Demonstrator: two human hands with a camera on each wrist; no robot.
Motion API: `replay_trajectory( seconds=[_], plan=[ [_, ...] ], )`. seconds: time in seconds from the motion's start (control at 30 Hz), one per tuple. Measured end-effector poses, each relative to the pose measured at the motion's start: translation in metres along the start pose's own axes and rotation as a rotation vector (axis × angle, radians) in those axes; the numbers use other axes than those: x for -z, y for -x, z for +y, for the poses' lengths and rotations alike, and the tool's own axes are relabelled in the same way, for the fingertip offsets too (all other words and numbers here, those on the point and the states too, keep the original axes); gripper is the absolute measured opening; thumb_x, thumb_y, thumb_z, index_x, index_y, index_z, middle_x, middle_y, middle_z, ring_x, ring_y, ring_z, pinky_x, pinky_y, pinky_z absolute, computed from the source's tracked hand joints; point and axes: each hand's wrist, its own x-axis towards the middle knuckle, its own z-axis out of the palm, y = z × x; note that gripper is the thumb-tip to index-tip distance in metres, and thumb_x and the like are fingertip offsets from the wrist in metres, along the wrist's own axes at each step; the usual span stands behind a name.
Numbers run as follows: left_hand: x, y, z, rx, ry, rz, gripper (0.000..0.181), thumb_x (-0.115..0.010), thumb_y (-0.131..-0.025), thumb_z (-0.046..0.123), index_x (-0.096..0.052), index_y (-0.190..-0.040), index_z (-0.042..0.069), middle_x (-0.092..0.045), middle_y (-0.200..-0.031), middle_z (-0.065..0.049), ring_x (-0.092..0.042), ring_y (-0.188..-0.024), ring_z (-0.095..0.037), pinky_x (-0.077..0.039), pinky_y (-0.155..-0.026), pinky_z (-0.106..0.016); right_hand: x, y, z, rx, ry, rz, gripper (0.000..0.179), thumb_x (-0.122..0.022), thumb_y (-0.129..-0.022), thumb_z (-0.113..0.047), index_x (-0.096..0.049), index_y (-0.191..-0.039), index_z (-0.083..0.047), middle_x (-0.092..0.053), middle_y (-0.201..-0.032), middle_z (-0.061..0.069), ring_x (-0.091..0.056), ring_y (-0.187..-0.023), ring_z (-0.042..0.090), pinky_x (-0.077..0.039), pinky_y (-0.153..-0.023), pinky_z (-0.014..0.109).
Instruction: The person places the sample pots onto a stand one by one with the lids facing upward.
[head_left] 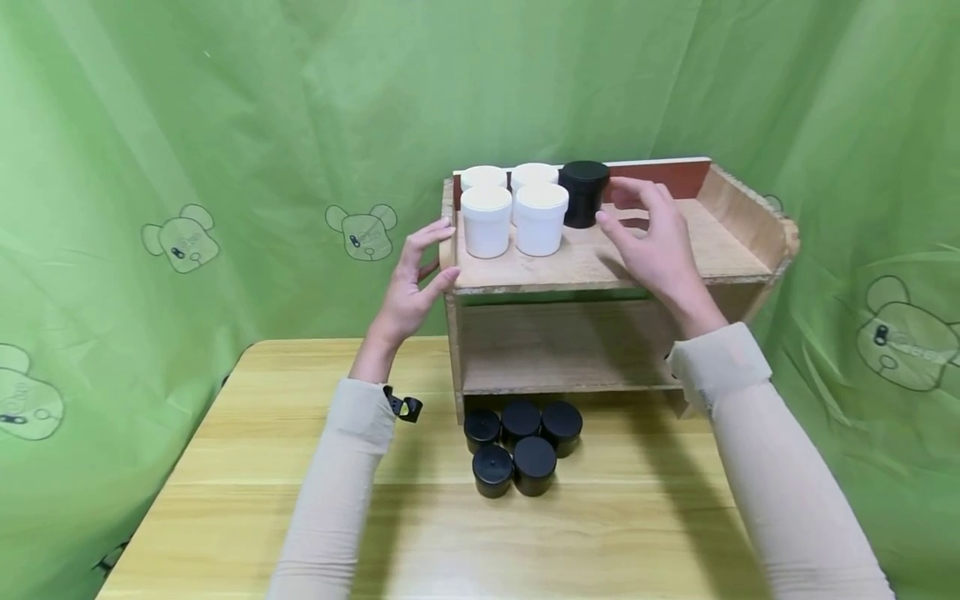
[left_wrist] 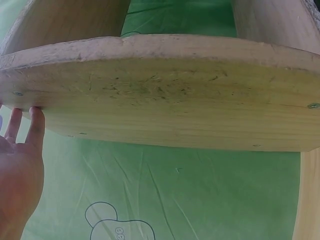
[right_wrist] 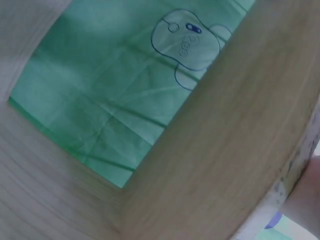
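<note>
On the upper board of a wooden shelf (head_left: 581, 271), a black lidded jar (head_left: 583, 196) stands upright beside several white lidded jars (head_left: 486, 221). My right hand (head_left: 656, 237) is at the black jar's right side, fingertips and thumb tip close against it, with a gap between thumb and fingers. My left hand (head_left: 412, 283) touches the shelf's left side panel (left_wrist: 165, 100) with fingers extended and thumb spread toward the front edge. In the left wrist view its fingers (left_wrist: 36, 127) lie nearly straight against the panel. The right wrist view shows mostly bare wood, with a sliver of skin at its edge.
Several black lidded jars (head_left: 535, 462) stand grouped on the wooden table (head_left: 300, 467) before the shelf. A lower board (head_left: 562, 346) runs beneath the upper one, and a raised side panel (head_left: 750, 212) bounds the right end. A green curtain (head_left: 285, 108) hangs behind.
</note>
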Motion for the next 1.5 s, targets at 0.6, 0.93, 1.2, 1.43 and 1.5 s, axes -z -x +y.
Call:
replay_trajectory(
  seconds=[0.6,0.93,1.2,1.43,1.5],
  plan=[
    [0.003,-0.001,-0.012,-0.035,-0.015,-0.008,0.053,-0.063,-0.098,0.007,-0.044,-0.148,0.013,-0.038,-0.164,-0.004,-0.034,-0.153,-0.022,-0.043,-0.119,-0.053,0.002,0.065,-0.003,0.106,-0.167,-0.039,0.049,-0.067,-0.099,-0.009,-0.056,-0.147,-0.010,-0.055,-0.129,-0.001,-0.057,-0.120,0.017,-0.052,-0.104,0.018],
    [0.003,0.000,-0.009,-0.030,-0.005,-0.007,0.052,-0.063,-0.099,0.007,-0.044,-0.147,0.013,-0.038,-0.164,-0.004,-0.034,-0.153,-0.023,-0.043,-0.120,-0.052,-0.002,0.106,0.006,0.274,-0.181,-0.115,0.051,-0.069,-0.090,0.012,-0.061,-0.139,-0.001,-0.062,-0.127,0.005,-0.060,-0.117,0.010,-0.050,-0.106,0.017],
    [0.004,-0.001,-0.011,-0.019,-0.011,-0.005,0.054,-0.064,-0.098,0.005,-0.044,-0.148,0.012,-0.038,-0.164,-0.005,-0.034,-0.153,-0.023,-0.043,-0.120,-0.051,-0.024,0.134,0.039,0.261,-0.128,-0.243,0.048,-0.072,-0.090,0.007,-0.065,-0.135,-0.006,-0.064,-0.126,0.009,-0.060,-0.111,0.003,-0.052,-0.103,0.016],
    [0.002,0.000,-0.006,-0.005,0.010,-0.003,0.054,-0.061,-0.097,-0.002,-0.041,-0.147,0.003,-0.034,-0.164,-0.016,-0.031,-0.154,-0.034,-0.039,-0.120,-0.061,-0.043,0.168,0.076,0.173,-0.037,-0.395,0.040,-0.072,-0.095,-0.006,-0.065,-0.135,-0.009,-0.066,-0.130,0.008,-0.063,-0.114,0.010,-0.055,-0.103,0.027],
    [0.001,0.001,0.003,-0.006,0.016,-0.003,0.053,-0.060,-0.097,-0.002,-0.041,-0.146,0.001,-0.034,-0.164,-0.018,-0.031,-0.154,-0.035,-0.038,-0.120,-0.062,-0.044,0.176,0.084,0.147,-0.008,-0.445,0.041,-0.072,-0.096,-0.010,-0.064,-0.136,-0.009,-0.066,-0.132,0.008,-0.064,-0.116,0.018,-0.056,-0.103,0.035]
  ],
)
